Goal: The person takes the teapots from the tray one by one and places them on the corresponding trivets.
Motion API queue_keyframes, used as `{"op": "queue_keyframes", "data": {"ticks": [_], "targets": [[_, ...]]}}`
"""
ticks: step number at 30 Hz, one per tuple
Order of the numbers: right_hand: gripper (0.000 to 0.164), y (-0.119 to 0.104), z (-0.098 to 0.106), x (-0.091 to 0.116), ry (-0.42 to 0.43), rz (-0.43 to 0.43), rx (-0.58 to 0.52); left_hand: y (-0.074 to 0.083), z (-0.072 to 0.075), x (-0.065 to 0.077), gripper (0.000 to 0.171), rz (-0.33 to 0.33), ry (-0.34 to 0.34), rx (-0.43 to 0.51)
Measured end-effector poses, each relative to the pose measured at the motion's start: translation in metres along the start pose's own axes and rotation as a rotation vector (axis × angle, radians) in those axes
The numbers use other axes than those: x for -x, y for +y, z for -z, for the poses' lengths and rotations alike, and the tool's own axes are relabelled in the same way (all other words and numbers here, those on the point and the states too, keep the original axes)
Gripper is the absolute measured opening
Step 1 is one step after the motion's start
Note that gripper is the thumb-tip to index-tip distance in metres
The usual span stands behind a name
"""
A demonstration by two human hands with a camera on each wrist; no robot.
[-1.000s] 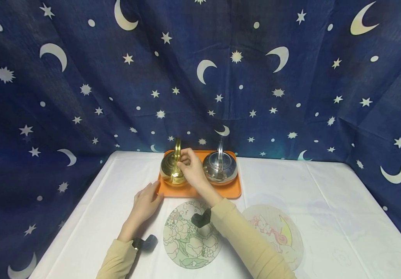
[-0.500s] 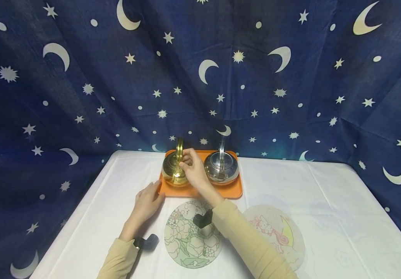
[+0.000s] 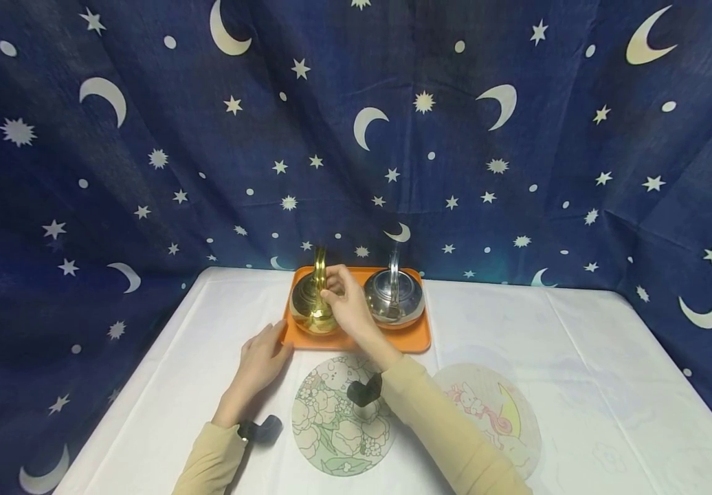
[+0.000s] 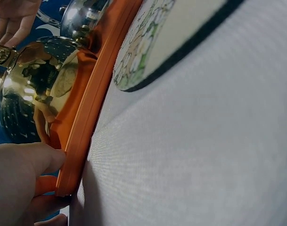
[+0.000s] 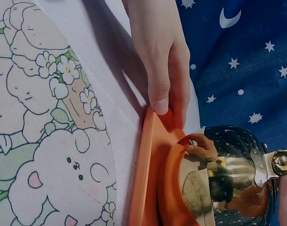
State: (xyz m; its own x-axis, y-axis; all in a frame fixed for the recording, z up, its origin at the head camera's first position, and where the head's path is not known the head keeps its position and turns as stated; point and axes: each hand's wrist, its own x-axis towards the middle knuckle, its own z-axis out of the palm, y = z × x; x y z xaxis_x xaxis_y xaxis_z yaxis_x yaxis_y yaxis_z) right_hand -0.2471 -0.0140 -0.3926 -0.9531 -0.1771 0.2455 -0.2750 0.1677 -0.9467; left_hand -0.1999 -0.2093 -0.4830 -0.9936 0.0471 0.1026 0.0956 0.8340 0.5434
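Observation:
Toward the back of the table, a gold kettle (image 3: 306,306) stands at the left end of an orange tray (image 3: 356,340). My right hand (image 3: 348,306) holds its upright handle (image 3: 320,268) from the right side, fingers and thumb at the handle's lower part. At the tray's front left corner my left hand (image 3: 261,359) grips the rim, its thumb (image 4: 51,157) on the upper edge and the fingers lower down outside. A silver kettle (image 3: 393,302) sits at the tray's right end, its handle upright, with no hand on it.
A round green floral mat (image 3: 340,447) lies in front of the tray. Another round mat with a moon and a pink figure (image 3: 517,426) lies to its right, partly under my right sleeve. Behind the white-clothed table (image 3: 579,357) hangs a dark blue star curtain (image 3: 356,172).
The gold kettle has shifted slightly right and nearer on the tray, together with my right hand. My left hand stays at the tray corner. The view has moved slightly.

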Motion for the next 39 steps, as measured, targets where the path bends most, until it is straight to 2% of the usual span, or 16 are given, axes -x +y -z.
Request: {"op": "queue_keyframes", "data": {"ticks": [4,11,19,39], "targets": [[0.031,-0.001,0.002,0.002,0.000,-0.003,0.014,-0.001,-0.001,0.001,0.056,-0.015,0.019,-0.005],[0.032,-0.002,0.005,0.006,0.009,0.003,-0.004,0.000,-0.001,-0.001,0.056,0.010,-0.008,0.009],[0.034,0.001,0.009,0.010,-0.017,0.001,-0.043,0.000,-0.001,0.000,0.056,0.007,-0.006,0.020],[0.037,-0.007,0.016,0.024,-0.061,-0.011,-0.077,0.001,-0.001,0.000,0.056,0.013,-0.006,0.010]]}}
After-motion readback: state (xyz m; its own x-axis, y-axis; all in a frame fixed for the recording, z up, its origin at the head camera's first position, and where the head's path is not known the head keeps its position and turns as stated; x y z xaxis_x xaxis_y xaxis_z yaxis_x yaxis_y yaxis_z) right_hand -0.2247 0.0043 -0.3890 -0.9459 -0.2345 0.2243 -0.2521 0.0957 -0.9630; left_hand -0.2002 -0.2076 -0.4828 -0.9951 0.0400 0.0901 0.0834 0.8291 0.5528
